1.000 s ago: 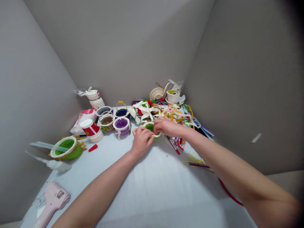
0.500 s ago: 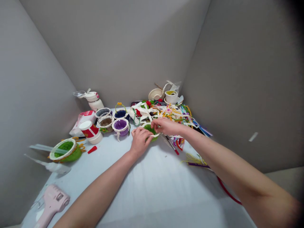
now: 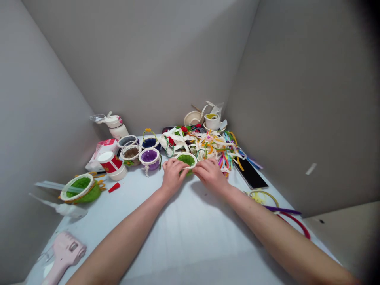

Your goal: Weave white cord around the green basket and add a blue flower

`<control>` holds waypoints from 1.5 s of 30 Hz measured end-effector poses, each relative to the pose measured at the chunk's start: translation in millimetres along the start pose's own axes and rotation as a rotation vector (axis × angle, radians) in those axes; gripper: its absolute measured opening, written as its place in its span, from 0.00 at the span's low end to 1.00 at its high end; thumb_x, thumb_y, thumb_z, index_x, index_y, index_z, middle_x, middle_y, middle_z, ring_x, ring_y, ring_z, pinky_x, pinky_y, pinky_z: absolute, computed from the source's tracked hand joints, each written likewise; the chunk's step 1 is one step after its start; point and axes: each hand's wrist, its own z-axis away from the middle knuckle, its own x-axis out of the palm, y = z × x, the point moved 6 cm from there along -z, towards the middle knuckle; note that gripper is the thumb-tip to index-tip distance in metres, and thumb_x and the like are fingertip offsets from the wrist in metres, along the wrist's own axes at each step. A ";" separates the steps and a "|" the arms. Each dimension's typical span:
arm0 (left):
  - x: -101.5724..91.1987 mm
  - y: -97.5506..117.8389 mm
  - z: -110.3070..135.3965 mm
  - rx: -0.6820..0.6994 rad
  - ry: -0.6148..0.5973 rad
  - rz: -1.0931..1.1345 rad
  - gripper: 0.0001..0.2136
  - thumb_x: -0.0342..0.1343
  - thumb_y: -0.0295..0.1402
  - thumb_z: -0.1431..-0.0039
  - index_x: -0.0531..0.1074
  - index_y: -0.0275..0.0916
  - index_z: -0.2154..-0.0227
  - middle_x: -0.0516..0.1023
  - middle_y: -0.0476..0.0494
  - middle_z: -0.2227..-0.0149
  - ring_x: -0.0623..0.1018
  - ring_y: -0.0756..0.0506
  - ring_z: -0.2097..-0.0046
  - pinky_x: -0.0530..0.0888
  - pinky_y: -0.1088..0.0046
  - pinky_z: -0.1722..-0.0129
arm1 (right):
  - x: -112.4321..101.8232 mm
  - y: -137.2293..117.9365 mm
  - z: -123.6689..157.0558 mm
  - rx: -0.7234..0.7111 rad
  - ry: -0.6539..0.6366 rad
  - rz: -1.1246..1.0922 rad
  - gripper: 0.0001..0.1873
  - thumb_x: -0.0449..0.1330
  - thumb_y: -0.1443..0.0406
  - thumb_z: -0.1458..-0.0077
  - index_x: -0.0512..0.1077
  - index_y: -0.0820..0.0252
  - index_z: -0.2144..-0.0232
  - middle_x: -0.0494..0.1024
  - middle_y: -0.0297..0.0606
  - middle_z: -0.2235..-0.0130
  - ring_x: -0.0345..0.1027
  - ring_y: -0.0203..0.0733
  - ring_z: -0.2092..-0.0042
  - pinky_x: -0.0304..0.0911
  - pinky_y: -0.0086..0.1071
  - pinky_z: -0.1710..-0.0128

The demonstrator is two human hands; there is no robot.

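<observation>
A small green basket (image 3: 186, 159) with a white braided rim stands at the middle of the table, in front of a pile of lace and yarn. My left hand (image 3: 173, 173) grips the front left of the rim, fingers closed on the white trim. Fingers pinched, my right hand (image 3: 209, 172) holds the trim at the front right. The basket's front wall is mostly hidden by both hands. To the left sits a purple basket (image 3: 150, 156) with a white rim and a dangling trim end.
Several finished-looking baskets, a red and white cup (image 3: 112, 164) and a white bottle (image 3: 116, 126) stand left. A larger green basket (image 3: 90, 194) and a pink glue gun (image 3: 65, 251) lie nearer. A black phone-like slab (image 3: 252, 174) and a purple strip (image 3: 282, 209) lie right.
My right hand has come down from above the basket's back to the front right of the rim. My left hand stays at the front left. The black slab is now uncovered.
</observation>
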 end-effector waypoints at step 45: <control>-8.6 55.6 30.0 -0.301 0.073 0.459 0.02 0.57 0.29 0.44 0.74 0.39 0.71 0.76 0.47 0.68 0.73 0.45 0.60 0.68 0.67 0.57 | -32.9 -23.7 34.3 0.127 0.435 -0.359 0.12 0.54 0.75 0.41 0.69 0.55 0.60 0.72 0.41 0.61 0.68 0.41 0.59 0.69 0.38 0.60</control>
